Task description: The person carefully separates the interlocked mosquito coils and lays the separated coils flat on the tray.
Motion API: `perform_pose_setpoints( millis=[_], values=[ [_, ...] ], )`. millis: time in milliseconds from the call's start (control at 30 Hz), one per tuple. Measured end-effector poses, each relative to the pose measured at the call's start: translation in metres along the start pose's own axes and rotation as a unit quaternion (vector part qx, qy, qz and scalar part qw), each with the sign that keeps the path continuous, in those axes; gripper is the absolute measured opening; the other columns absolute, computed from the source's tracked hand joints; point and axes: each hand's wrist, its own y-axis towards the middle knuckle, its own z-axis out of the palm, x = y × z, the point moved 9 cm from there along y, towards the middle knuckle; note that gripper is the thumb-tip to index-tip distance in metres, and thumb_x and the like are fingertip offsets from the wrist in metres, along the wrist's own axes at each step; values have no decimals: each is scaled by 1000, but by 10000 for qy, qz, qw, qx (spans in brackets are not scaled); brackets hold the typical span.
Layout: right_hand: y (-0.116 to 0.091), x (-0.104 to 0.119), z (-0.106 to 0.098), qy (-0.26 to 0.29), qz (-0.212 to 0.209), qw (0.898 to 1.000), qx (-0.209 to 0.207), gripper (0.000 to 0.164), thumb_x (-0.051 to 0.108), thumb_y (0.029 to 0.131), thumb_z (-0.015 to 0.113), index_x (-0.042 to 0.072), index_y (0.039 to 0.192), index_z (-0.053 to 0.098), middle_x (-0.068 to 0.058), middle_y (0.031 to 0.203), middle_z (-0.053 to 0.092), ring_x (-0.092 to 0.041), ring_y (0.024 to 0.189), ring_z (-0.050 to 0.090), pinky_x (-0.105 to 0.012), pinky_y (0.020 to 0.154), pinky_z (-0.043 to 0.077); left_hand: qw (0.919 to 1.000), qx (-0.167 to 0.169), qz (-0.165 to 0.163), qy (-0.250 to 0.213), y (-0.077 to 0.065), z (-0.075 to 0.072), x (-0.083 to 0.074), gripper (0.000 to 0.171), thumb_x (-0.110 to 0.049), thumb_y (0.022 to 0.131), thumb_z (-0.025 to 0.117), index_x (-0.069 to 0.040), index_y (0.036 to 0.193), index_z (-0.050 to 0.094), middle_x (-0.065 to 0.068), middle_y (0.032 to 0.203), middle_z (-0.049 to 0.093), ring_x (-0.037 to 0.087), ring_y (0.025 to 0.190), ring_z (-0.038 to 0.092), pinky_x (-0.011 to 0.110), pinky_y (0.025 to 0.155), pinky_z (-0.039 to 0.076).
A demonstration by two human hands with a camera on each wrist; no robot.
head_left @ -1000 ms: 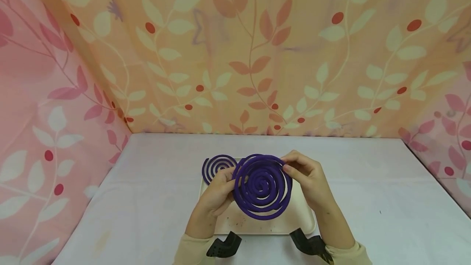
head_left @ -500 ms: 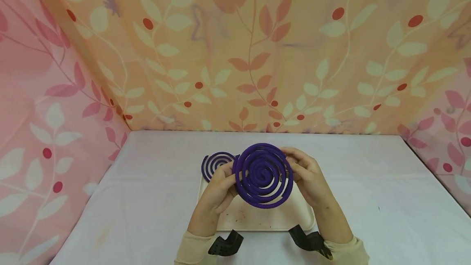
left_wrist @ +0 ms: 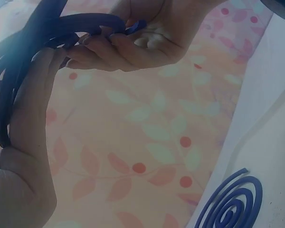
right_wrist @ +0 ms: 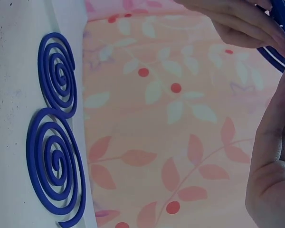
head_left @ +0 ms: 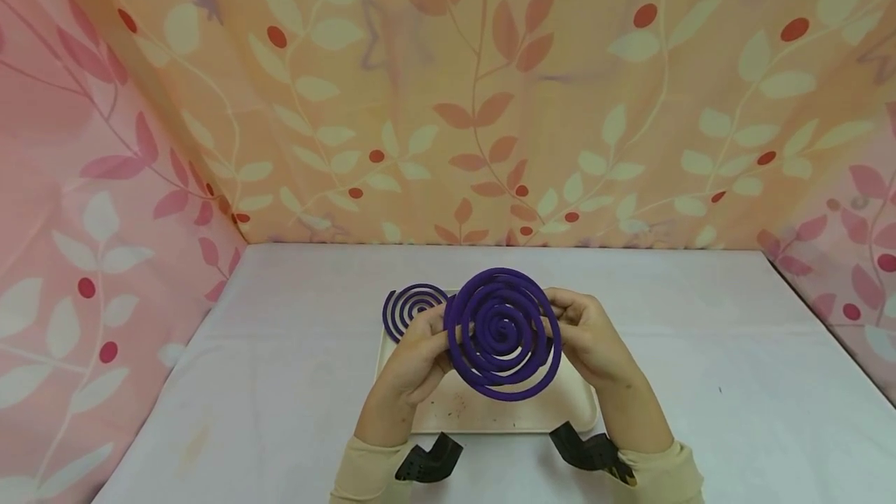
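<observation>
Purple mosquito coils, nested or stacked with overlapping turns, are held up above a cream tray. My left hand pinches their left edge, its thumb in front. At the opposite edge, my right hand grips with its fingertips partly hidden behind the turns. The left wrist view shows both hands on the held coils. Another coil lies at the tray's back left, partly covered by the left hand. In the right wrist view, two coils lie side by side on the tray.
A white cloth-covered table surrounds the tray. Small dark crumbs dot the tray's front. Floral curtains stand behind and at both sides. Black curved mounts sit at both wrists.
The held coils rose and then tilted slightly. My right hand's fingers went from the upper right rim to lower down and behind the turns. My left hand kept its grip.
</observation>
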Motion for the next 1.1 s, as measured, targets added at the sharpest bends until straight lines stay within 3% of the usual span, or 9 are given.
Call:
perform_pose_setpoints(
  millis=[233, 433, 667, 900, 1000, 1100],
  values=[
    [1, -1, 2, 221, -17, 9998, 0, 29, -14, 89, 47, 2, 103, 67, -4, 90, 69, -10, 79, 64, -21, 69, 54, 9999, 51, 100, 8, 0, 2, -2, 7, -3, 91, 58, -4, 98, 58, 1, 86, 68, 9, 74, 66, 21, 66, 56],
    [1, 1, -2, 82, -35, 9997, -210, 31, -12, 91, 45, 5, 105, 67, -2, 91, 69, -9, 78, 64, -21, 68, 54, 9988, -306, -52, 366, 0, -1, -1, 13, 3, 87, 58, -6, 95, 61, 1, 83, 67, 8, 71, 66, 22, 62, 56],
    [0, 5, 1, 134, -58, 9999, -27, 29, -11, 92, 45, 2, 107, 66, -4, 92, 69, -10, 78, 65, -21, 69, 55, 9948, -720, -165, 696, 0, -7, 2, 16, 7, 83, 60, -9, 86, 63, 0, 79, 66, 8, 69, 65, 20, 62, 55],
    [-1, 6, 0, 252, 88, 9996, 1, 26, -12, 90, 50, 3, 103, 68, -4, 86, 71, -8, 74, 65, -20, 66, 54, 9884, -934, -301, 1161, -1, -11, 2, 11, 5, 79, 65, -4, 83, 61, 2, 79, 65, 9, 69, 64, 22, 62, 55],
    [-1, 7, 3, 210, 27, 9996, 172, 26, -12, 89, 51, 2, 104, 68, -5, 89, 71, -8, 77, 64, -20, 69, 54, 9850, -950, -331, 1404, -1, -12, 0, 11, 4, 78, 66, -5, 82, 61, 1, 76, 64, 8, 67, 64, 22, 61, 55],
    [-1, 6, 8, 427, 1, 9979, 492, 29, -14, 90, 46, -1, 108, 65, -6, 93, 70, -11, 82, 65, -22, 71, 54, 9883, -701, -342, 1308, -1, -10, 0, 12, 3, 79, 67, -8, 83, 63, 0, 76, 64, 8, 68, 64, 22, 62, 55]
  ],
)
